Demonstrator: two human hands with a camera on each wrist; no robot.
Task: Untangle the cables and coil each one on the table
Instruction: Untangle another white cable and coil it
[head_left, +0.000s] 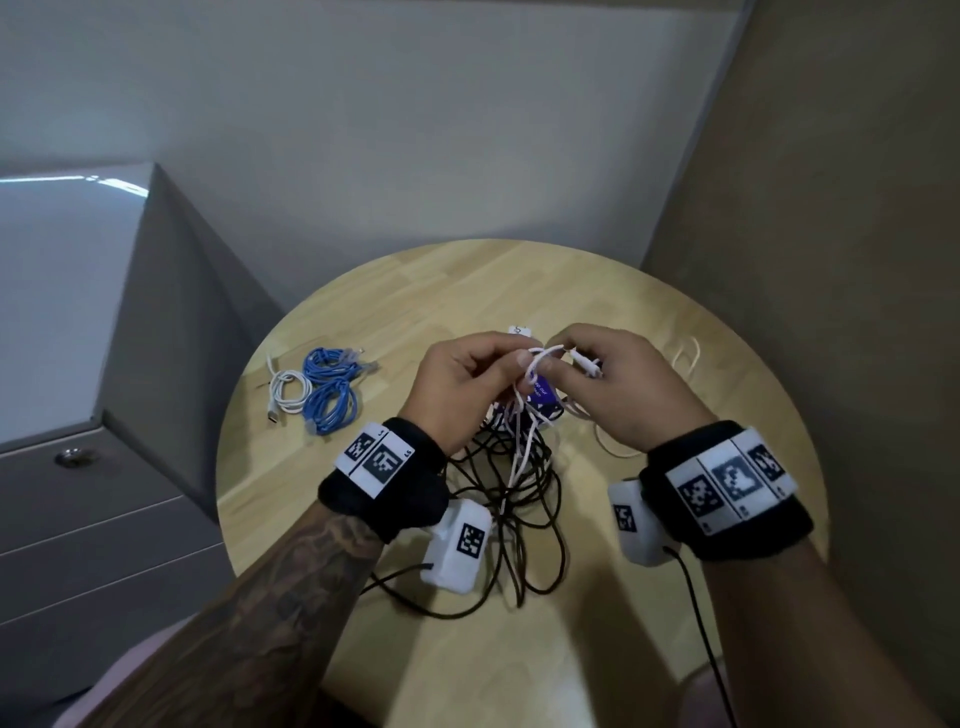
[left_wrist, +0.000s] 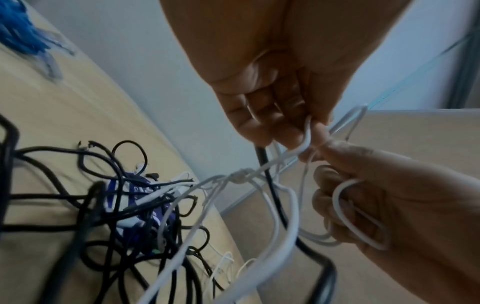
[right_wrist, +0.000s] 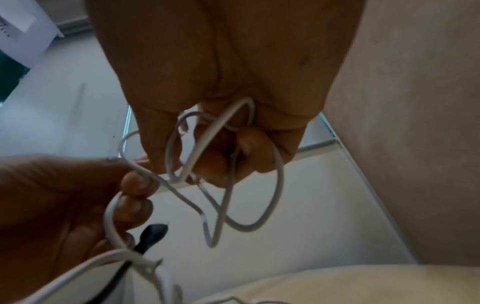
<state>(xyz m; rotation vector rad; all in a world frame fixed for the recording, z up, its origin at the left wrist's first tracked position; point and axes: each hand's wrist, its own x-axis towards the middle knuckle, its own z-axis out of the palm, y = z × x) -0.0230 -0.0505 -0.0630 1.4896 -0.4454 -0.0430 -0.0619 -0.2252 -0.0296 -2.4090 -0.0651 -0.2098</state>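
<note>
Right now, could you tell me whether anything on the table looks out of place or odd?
Yes: a purple card or packet sits buried in the black cable tangle, with white cable wound through it, unlike the blue coils lying tidy at the left. Both hands pinch white cable above it.

— How's the light?
— Soft and even on my table (head_left: 649, 312); glare streaks the cabinet (head_left: 67, 218).
— Sharpness?
— Head view bends at edges; wrist views are dim, cables (left_wrist: 109, 205) blurred.
</note>
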